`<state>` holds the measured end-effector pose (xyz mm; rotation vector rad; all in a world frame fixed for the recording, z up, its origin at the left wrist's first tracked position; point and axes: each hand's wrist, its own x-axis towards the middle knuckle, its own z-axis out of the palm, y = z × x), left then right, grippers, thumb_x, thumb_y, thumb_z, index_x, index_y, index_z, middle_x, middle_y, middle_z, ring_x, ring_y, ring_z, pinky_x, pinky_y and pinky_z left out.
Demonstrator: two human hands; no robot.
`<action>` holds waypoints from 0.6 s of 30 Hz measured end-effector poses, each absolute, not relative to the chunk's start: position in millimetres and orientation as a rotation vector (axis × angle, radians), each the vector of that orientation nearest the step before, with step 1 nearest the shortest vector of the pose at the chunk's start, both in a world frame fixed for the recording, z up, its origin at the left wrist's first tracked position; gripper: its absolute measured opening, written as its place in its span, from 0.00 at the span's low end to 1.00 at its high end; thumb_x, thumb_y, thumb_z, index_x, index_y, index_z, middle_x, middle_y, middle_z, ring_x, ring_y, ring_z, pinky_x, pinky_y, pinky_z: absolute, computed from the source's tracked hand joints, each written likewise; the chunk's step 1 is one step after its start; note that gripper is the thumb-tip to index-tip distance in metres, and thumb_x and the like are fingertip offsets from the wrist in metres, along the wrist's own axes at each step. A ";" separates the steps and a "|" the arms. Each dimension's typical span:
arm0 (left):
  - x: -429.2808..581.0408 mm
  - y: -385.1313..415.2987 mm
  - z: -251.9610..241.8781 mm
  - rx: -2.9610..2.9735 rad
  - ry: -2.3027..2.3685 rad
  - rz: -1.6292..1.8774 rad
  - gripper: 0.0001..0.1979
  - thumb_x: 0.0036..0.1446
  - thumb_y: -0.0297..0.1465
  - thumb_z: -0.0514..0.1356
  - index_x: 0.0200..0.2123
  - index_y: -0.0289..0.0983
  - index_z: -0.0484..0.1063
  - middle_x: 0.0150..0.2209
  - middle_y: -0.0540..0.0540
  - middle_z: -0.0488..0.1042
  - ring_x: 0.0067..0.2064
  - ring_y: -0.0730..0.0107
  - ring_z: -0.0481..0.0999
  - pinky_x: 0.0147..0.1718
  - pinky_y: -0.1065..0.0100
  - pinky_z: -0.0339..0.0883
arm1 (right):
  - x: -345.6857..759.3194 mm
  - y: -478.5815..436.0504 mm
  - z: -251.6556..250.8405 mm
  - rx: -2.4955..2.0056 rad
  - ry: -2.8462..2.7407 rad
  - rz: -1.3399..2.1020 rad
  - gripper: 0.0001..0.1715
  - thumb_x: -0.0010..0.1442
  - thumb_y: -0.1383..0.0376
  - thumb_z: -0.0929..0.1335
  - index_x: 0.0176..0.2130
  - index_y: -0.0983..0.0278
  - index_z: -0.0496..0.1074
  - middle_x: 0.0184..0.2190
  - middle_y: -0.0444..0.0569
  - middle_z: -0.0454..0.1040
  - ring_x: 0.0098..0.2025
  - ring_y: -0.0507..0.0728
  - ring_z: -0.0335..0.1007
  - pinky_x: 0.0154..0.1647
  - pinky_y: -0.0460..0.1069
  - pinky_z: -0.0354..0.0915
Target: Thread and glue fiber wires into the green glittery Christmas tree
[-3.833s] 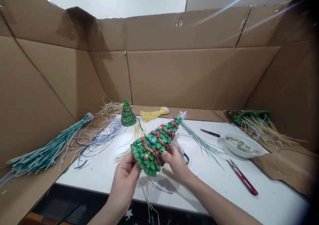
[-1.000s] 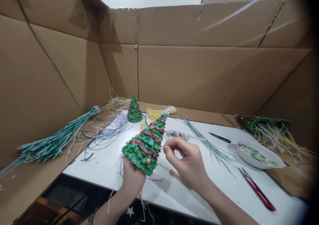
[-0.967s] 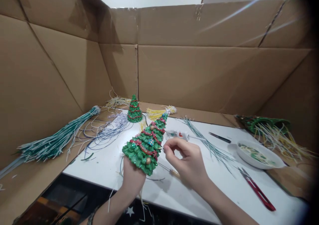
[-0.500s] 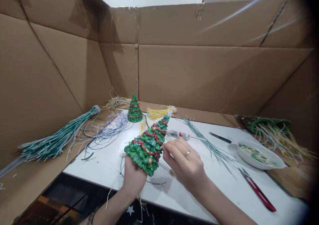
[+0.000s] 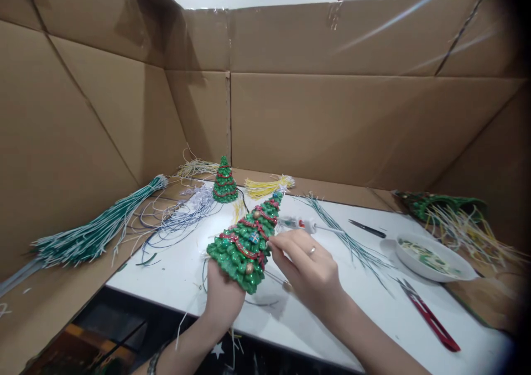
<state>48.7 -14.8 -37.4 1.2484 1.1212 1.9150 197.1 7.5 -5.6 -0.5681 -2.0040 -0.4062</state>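
A small green glittery Christmas tree with red garlands, gold balls and a star on top tilts away from me above the white table. My left hand grips it from below, at its base. My right hand is at the tree's right side, fingertips pinched together against the branches; what they pinch is too small to make out. A ring shows on one finger.
A second small tree stands at the back. Bundles of green, yellow and bluish wires lie left and behind. A glue tube, tweezers, a white dish and red snips lie right. Cardboard walls enclose everything.
My right hand has come in from a little way off to touch the tree's right side, fingers turned down onto it. The left hand holds the tree steady, tilted slightly further.
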 end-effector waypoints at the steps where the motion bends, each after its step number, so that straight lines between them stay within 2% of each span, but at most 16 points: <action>1: 49.2 -14.5 -37.0 1.236 1.094 1.904 0.11 0.41 0.27 0.66 0.33 0.35 0.77 0.36 0.41 0.83 0.38 0.55 0.82 0.40 0.63 0.77 | 196.5 7.6 -5.9 -0.571 -1.963 -0.337 0.12 0.59 0.79 0.67 0.41 0.66 0.70 0.30 0.48 0.76 0.33 0.53 0.71 0.36 0.48 0.70; 5: 50.5 -12.7 -41.7 1.126 1.010 1.912 0.12 0.42 0.30 0.68 0.33 0.35 0.76 0.34 0.41 0.82 0.35 0.57 0.82 0.37 0.62 0.77 | 198.3 5.0 -3.1 -0.606 -1.847 -0.194 0.12 0.60 0.75 0.68 0.43 0.62 0.69 0.32 0.46 0.77 0.34 0.52 0.74 0.38 0.48 0.71; 8: 50.5 -9.7 -47.1 1.030 0.986 1.907 0.15 0.42 0.30 0.69 0.36 0.35 0.76 0.36 0.41 0.82 0.37 0.58 0.82 0.37 0.62 0.77 | 209.1 3.5 0.4 -0.654 -1.809 -0.194 0.07 0.61 0.74 0.66 0.33 0.62 0.69 0.25 0.44 0.73 0.27 0.51 0.71 0.30 0.46 0.67; 11: 49.4 -5.1 -47.8 0.960 0.977 1.890 0.14 0.45 0.30 0.69 0.38 0.34 0.75 0.37 0.41 0.81 0.39 0.58 0.81 0.38 0.63 0.76 | 229.5 6.0 -0.1 -0.805 -2.007 -0.318 0.20 0.62 0.70 0.65 0.20 0.62 0.61 0.14 0.40 0.62 0.16 0.48 0.57 0.19 0.46 0.54; 13: 47.8 -1.7 -46.7 0.944 1.000 1.890 0.12 0.48 0.30 0.68 0.37 0.34 0.75 0.36 0.42 0.81 0.38 0.61 0.80 0.37 0.64 0.76 | 246.0 9.8 -2.8 -1.073 -2.230 -0.353 0.25 0.62 0.63 0.65 0.16 0.62 0.57 0.11 0.39 0.57 0.13 0.48 0.52 0.17 0.46 0.46; 15: 45.9 1.0 -46.1 0.957 1.033 1.899 0.10 0.50 0.31 0.67 0.37 0.34 0.75 0.36 0.43 0.80 0.37 0.63 0.79 0.37 0.65 0.75 | 261.3 13.6 -5.5 -1.420 -2.338 -0.317 0.28 0.61 0.56 0.66 0.14 0.61 0.58 0.10 0.41 0.59 0.11 0.49 0.53 0.16 0.47 0.41; 18: 43.5 2.7 -46.5 0.961 1.066 1.929 0.11 0.52 0.30 0.66 0.39 0.33 0.75 0.38 0.42 0.80 0.38 0.63 0.79 0.38 0.65 0.74 | 274.7 14.7 -5.3 -1.850 -2.295 -0.211 0.29 0.59 0.49 0.66 0.15 0.61 0.61 0.13 0.47 0.67 0.14 0.54 0.61 0.17 0.47 0.42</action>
